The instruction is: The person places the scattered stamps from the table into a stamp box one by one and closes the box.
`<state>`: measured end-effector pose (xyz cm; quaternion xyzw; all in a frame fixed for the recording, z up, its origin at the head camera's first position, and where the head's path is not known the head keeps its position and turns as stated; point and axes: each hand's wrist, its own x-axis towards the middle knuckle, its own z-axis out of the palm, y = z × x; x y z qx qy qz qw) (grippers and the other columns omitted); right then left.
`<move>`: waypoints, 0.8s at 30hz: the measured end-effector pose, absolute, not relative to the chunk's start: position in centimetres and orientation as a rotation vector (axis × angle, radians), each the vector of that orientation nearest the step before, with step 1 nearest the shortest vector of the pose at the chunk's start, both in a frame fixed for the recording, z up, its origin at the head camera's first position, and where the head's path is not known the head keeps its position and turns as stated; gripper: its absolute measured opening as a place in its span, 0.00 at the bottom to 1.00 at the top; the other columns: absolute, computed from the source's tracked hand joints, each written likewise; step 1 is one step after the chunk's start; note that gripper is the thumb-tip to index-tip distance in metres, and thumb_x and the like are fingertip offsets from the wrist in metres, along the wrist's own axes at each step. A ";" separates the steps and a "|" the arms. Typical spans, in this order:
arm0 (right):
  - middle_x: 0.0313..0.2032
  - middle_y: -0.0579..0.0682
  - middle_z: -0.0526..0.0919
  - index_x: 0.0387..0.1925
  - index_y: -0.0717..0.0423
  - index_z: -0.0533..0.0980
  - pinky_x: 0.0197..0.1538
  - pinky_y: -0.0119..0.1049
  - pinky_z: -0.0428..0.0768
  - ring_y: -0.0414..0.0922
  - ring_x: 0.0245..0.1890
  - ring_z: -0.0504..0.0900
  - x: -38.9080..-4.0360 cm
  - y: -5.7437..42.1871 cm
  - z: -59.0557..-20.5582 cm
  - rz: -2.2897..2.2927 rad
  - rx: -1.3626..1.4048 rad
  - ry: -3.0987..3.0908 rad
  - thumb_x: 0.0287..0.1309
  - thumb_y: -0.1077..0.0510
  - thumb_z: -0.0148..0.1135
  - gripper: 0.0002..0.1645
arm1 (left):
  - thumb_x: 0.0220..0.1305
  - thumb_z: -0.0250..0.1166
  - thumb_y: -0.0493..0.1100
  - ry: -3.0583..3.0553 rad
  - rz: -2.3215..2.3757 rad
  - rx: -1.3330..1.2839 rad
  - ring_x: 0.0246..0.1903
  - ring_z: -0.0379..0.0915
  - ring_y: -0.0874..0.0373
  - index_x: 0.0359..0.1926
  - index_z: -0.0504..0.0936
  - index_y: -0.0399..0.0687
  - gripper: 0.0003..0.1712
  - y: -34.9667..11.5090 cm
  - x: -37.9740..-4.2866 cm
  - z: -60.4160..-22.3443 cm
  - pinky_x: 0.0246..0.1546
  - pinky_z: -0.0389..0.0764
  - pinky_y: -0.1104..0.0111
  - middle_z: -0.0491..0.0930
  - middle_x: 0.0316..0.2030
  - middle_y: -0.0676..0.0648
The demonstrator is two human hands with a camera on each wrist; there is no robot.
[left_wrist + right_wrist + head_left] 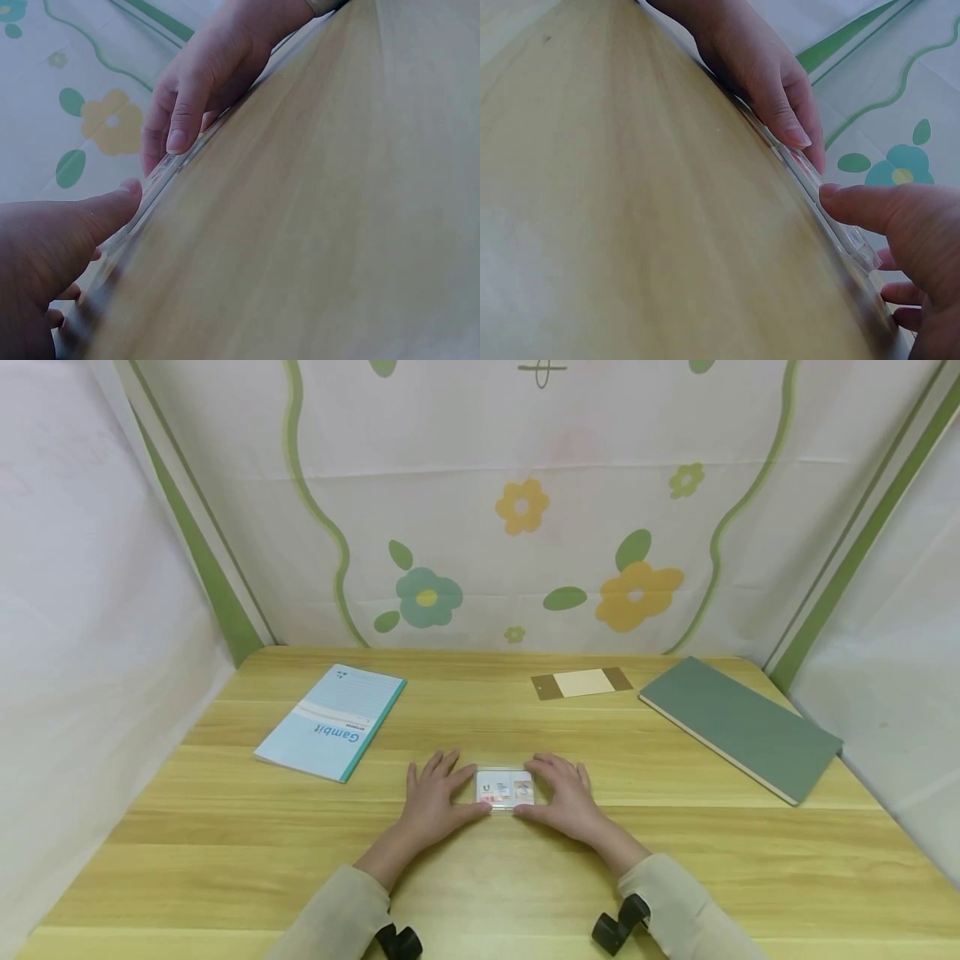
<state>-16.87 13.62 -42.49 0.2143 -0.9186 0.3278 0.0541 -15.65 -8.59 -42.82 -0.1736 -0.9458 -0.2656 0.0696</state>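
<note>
A small clear plastic card case (pixel 505 787) lies flat on the wooden table, with a printed white card showing through it. My left hand (pixel 433 810) holds its left end, thumb at the near corner and forefinger at the far one. On the opposite end, my right hand (pixel 567 802) grips the case the same way. From the left wrist view the case (pixel 155 186) appears as a thin edge low against the tabletop. Both thumbs touch its near side in the right wrist view, where the case (pixel 832 217) looks like a slim clear slab.
A light blue notebook (pixel 330 720) lies at the left. Behind the hands is a brown card with a cream middle band (pixel 582 683). To the right rests a thick green book (pixel 742 727). A flowered cloth (pixel 465 527) hangs along the table's back edge.
</note>
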 end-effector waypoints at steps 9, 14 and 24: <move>0.55 0.56 0.65 0.50 0.55 0.70 0.55 0.58 0.36 0.52 0.56 0.59 -16.9 13.7 -42.7 0.995 0.657 -2.798 0.33 0.42 0.68 0.40 | 0.42 0.60 0.68 -2.846 -0.774 -0.519 0.59 0.46 0.43 0.53 0.72 0.53 0.38 -8.5 -15.7 -42.9 0.51 0.37 0.41 0.60 0.58 0.41; 0.55 0.56 0.65 0.50 0.55 0.70 0.55 0.58 0.36 0.52 0.56 0.58 -17.0 13.8 -42.7 0.990 0.662 -2.796 0.32 0.42 0.68 0.40 | 0.42 0.59 0.68 -2.852 -0.762 -0.522 0.59 0.45 0.43 0.53 0.72 0.53 0.38 -8.5 -15.8 -43.0 0.51 0.37 0.42 0.59 0.58 0.41; 0.54 0.56 0.66 0.50 0.55 0.70 0.55 0.58 0.37 0.52 0.56 0.58 -17.0 13.8 -42.6 0.967 0.653 -2.803 0.32 0.43 0.69 0.40 | 0.43 0.58 0.69 -2.859 -0.729 -0.530 0.59 0.45 0.43 0.53 0.72 0.53 0.38 -8.5 -15.7 -42.9 0.51 0.37 0.41 0.59 0.58 0.41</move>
